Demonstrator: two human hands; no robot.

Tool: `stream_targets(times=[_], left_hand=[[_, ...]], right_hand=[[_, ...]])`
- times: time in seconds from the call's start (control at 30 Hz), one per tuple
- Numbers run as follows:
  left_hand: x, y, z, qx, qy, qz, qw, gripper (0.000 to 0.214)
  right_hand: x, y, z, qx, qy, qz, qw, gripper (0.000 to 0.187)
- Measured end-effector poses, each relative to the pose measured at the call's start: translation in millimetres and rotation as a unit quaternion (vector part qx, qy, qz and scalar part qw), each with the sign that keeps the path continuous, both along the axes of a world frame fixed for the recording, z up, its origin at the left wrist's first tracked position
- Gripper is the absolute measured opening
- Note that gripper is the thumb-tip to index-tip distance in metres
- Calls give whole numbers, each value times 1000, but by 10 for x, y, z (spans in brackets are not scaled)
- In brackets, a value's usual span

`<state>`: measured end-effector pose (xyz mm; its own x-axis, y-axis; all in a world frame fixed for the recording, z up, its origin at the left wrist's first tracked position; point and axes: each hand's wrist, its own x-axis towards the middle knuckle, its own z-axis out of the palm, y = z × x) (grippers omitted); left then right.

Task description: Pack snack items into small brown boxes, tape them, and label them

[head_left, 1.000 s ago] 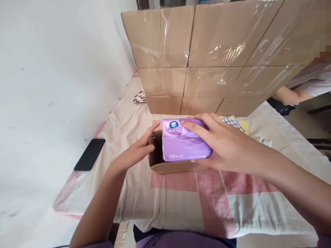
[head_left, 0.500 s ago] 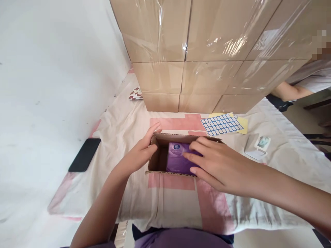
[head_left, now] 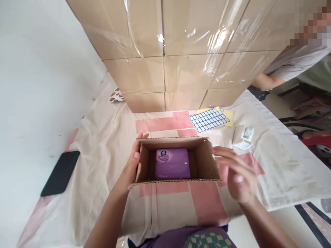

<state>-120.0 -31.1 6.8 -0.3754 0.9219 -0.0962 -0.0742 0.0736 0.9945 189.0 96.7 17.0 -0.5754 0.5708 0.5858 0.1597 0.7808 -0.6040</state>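
while the left hand [head_left: 131, 165] clasps the cardboard box [head_left: 205, 160] by its left end, the right hand [head_left: 239, 175] hangs spread, empty; inside, the purple pack [head_left: 172, 164] lies left-to-right, room at both ends.

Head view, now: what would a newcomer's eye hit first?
Probably the purple packet, vivid inside the open cardboard box near the middle of the view, between the two hands. Behind it, a wall of stacked cartons with shiny film fills much of the top. The black phone stands out at left against the pale cloth.
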Motion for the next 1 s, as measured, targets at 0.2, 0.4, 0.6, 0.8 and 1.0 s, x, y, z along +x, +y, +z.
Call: stream_targets(times=[0.2, 0.4, 0.6, 0.8, 1.0], left_hand=[[13, 81, -95, 28, 10, 26, 999, 38], [-31, 174, -369, 147, 14, 59, 987, 13], [-85, 170, -396, 146, 67, 22, 987, 36], [19, -87, 6, 79, 477, 28, 875, 20], [535, -81, 131, 132, 709, -72, 689, 61]], right_hand=[[-168, -139, -293, 4, -51, 94, 994, 49], [-243, -77, -269, -104, 81, -44, 990, 69], [-483, -66, -116, -296, 90, -31, 950, 46], [-574, -99, -126, -322, 136, -46, 936, 51], [-581, -102, -167, -296, 143, -44, 943, 53]])
